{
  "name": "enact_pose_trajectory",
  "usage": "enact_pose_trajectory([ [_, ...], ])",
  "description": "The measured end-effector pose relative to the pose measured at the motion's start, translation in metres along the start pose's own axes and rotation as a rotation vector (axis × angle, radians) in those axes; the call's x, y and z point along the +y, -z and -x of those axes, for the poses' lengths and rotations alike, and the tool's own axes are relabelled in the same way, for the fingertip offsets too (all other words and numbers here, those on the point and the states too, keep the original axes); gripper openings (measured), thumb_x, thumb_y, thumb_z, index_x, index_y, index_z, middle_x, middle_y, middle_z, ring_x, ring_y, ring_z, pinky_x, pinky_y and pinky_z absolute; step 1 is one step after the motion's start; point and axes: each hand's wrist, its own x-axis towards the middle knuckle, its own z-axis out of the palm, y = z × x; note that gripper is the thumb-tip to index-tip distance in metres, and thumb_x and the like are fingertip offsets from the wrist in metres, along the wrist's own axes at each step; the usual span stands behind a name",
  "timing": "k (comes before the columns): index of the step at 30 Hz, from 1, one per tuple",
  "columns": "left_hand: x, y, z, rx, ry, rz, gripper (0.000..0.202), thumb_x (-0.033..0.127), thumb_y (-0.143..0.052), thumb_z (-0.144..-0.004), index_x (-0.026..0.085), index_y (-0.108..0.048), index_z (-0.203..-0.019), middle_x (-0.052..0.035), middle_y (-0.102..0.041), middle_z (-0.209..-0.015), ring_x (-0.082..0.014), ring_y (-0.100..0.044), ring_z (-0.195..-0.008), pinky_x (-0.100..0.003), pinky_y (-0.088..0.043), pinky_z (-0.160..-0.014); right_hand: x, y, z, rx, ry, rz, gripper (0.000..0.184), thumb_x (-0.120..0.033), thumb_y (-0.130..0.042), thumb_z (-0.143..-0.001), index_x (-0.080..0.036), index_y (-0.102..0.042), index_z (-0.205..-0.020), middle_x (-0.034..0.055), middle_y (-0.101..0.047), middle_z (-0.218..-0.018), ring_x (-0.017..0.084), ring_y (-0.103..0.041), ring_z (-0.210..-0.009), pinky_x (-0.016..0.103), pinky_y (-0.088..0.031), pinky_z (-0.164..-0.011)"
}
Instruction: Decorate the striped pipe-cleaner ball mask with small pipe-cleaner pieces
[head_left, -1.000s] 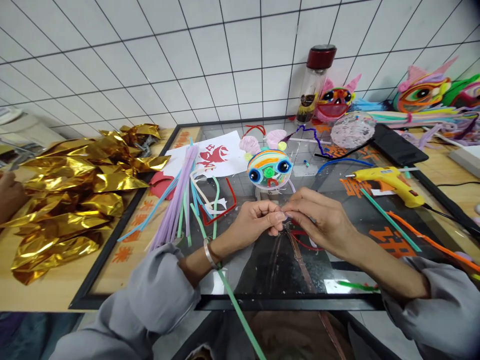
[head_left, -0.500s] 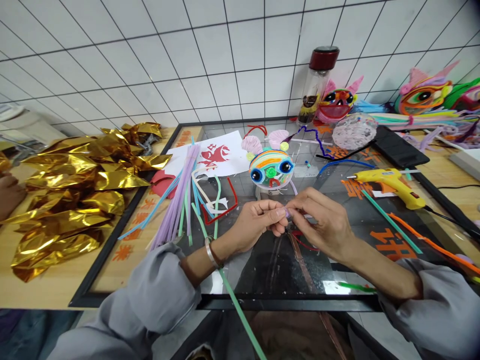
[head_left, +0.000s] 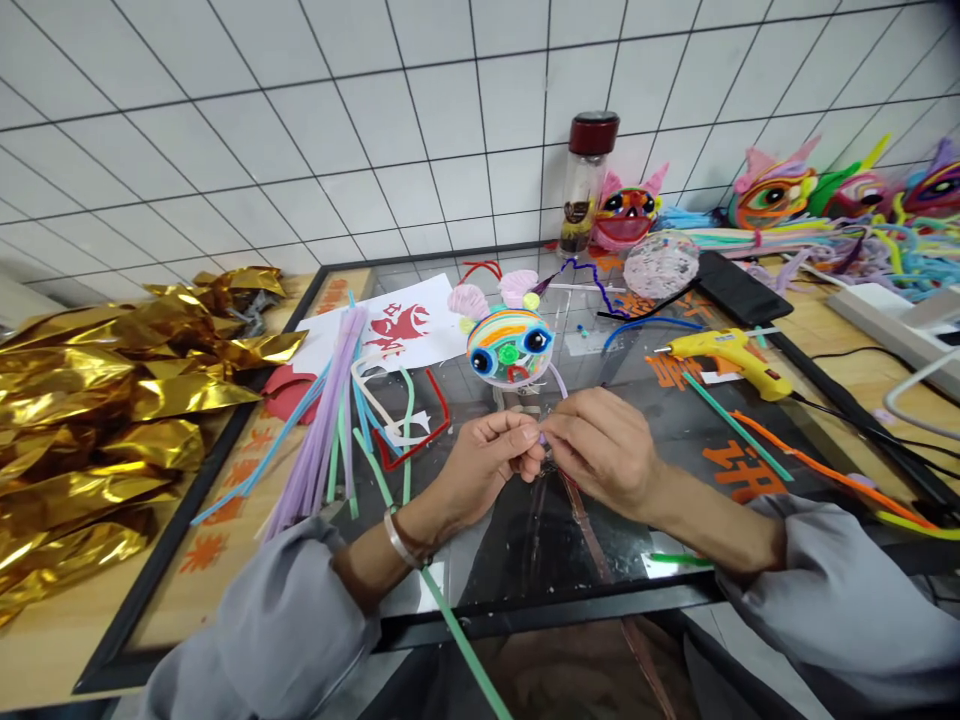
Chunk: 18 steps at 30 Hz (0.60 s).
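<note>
Above the glass tabletop, my left hand (head_left: 491, 455) and my right hand (head_left: 604, 450) meet fingertip to fingertip. Both are closed in a pinch on a lilac pipe cleaner (head_left: 541, 438), of which only a small bit shows between the fingers. Just beyond them sits a round animal head (head_left: 510, 347) made of coloured pipe cleaners, with big blue-rimmed eyes, a green nose and pink ears. A lilac strip (head_left: 559, 380) shows between that head and my right hand. A light green pipe cleaner (head_left: 465, 640) runs below my left wrist over the table's front edge.
Lilac pipe cleaners (head_left: 322, 430) lie left, beside white paper with a red cut-out (head_left: 401, 325) and crumpled gold foil (head_left: 120, 430). To the right are a yellow glue gun (head_left: 731, 360), a phone (head_left: 742, 287) and a power strip (head_left: 892, 325). A bottle (head_left: 585, 190) stands behind.
The view has turned right, so the tabletop things appear further left and more finished heads show. Another person's hand at the left edge is out of view. My hands stay pinched together.
</note>
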Motion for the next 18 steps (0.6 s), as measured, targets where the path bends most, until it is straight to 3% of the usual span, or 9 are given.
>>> enact_pose_trajectory([
  [3, 0.0, 0.0, -0.001, 0.032, -0.007, -0.043, 0.028, 0.034, -0.078, -0.066, 0.012, -0.062, -0.067, 0.0013, -0.059, -0.054, -0.0062, -0.048, -0.046, -0.021, -0.036, -0.048, 0.001, 0.003, 0.0, -0.052, 0.002, -0.05, 0.013, -0.013, -0.05, -0.089, -0.015, -0.062, -0.085, 0.0067, -0.064, -0.078, 0.016, -0.056, -0.072, 0.03, -0.045, -0.066],
  [6, 0.001, 0.0, -0.002, 0.085, -0.024, -0.067, 0.027, 0.034, -0.078, -0.065, 0.013, -0.061, -0.066, 0.002, -0.057, -0.053, -0.0059, -0.046, -0.046, -0.021, -0.035, -0.048, 0.012, 0.01, 0.002, -0.042, -0.101, -0.137, 0.016, -0.012, -0.046, -0.091, -0.016, -0.061, -0.091, 0.0075, -0.065, -0.084, 0.016, -0.059, -0.079, 0.029, -0.047, -0.07],
  [8, 0.001, 0.0, -0.003, 0.11, -0.027, -0.074, 0.027, 0.033, -0.077, -0.065, 0.013, -0.06, -0.065, 0.0022, -0.057, -0.054, -0.0057, -0.046, -0.047, -0.021, -0.036, -0.048, 0.029, 0.017, 0.006, 0.024, -0.245, -0.093, 0.016, -0.014, -0.046, -0.091, -0.018, -0.062, -0.09, 0.0053, -0.066, -0.08, 0.015, -0.06, -0.077, 0.028, -0.047, -0.07],
  [13, 0.0, 0.0, -0.003, 0.127, -0.046, -0.08, 0.026, 0.032, -0.077, -0.066, 0.013, -0.061, -0.068, 0.0017, -0.059, -0.057, -0.0057, -0.048, -0.049, -0.02, -0.036, -0.049, 0.089, 0.047, 0.026, 0.167, -0.784, 0.381, 0.022, -0.025, -0.047, -0.089, -0.012, -0.066, -0.092, 0.0101, -0.067, -0.076, 0.019, -0.059, -0.066, 0.032, -0.041, -0.064],
  [15, 0.0, -0.001, -0.004, 0.134, -0.053, -0.071, 0.026, 0.033, -0.077, -0.066, 0.013, -0.06, -0.068, 0.002, -0.058, -0.056, -0.0058, -0.048, -0.049, -0.02, -0.036, -0.05, 0.105, 0.059, 0.034, 0.02, -0.886, 0.594, 0.029, -0.028, -0.054, -0.085, -0.008, -0.065, -0.102, 0.02, -0.068, -0.091, 0.027, -0.062, -0.083, 0.036, -0.038, -0.068],
  [18, 0.0, -0.001, -0.004, 0.135, -0.061, -0.073, 0.028, 0.034, -0.077, -0.065, 0.013, -0.058, -0.067, 0.0023, -0.058, -0.056, -0.0058, -0.048, -0.049, -0.02, -0.036, -0.05, 0.113, 0.069, 0.04, -0.275, -1.017, 0.737, 0.048, -0.042, -0.059, -0.081, 0.0, -0.064, -0.102, 0.033, -0.062, -0.102, 0.035, -0.062, -0.086, 0.038, -0.034, -0.064],
])
